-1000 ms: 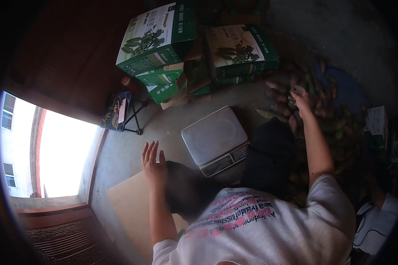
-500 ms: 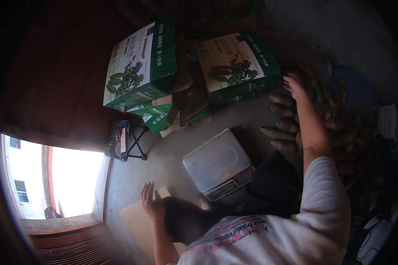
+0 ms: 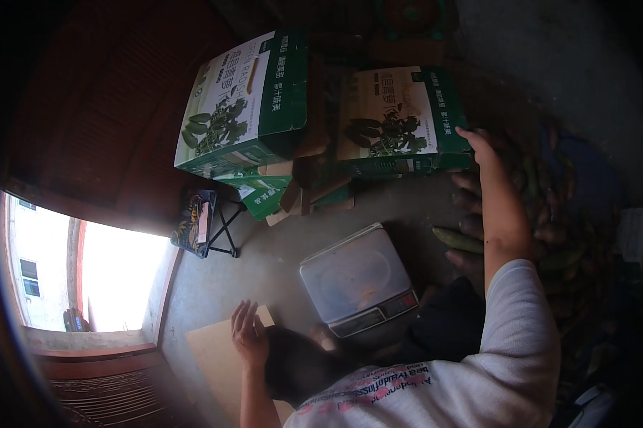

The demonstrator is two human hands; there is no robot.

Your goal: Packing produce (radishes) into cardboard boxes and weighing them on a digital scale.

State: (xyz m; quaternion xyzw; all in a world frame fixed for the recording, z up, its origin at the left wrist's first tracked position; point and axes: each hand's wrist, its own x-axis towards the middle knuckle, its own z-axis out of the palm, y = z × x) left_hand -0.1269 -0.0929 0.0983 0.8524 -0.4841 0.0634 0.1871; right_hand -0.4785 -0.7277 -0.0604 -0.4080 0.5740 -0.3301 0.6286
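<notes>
Green-and-cream vegetable carton (image 3: 396,121) lies beyond the digital platform scale (image 3: 357,274); your right hand (image 3: 481,146) is at its right edge, grip impossible to tell; your left hand (image 3: 251,339) is empty, fingers loosely extended.

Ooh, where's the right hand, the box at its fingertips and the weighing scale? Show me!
Right hand (image 3: 480,145): head view, back of the hand.
Box (image 3: 401,114): head view, printed top face.
Weighing scale (image 3: 357,274): head view, flat metal platform.
</notes>
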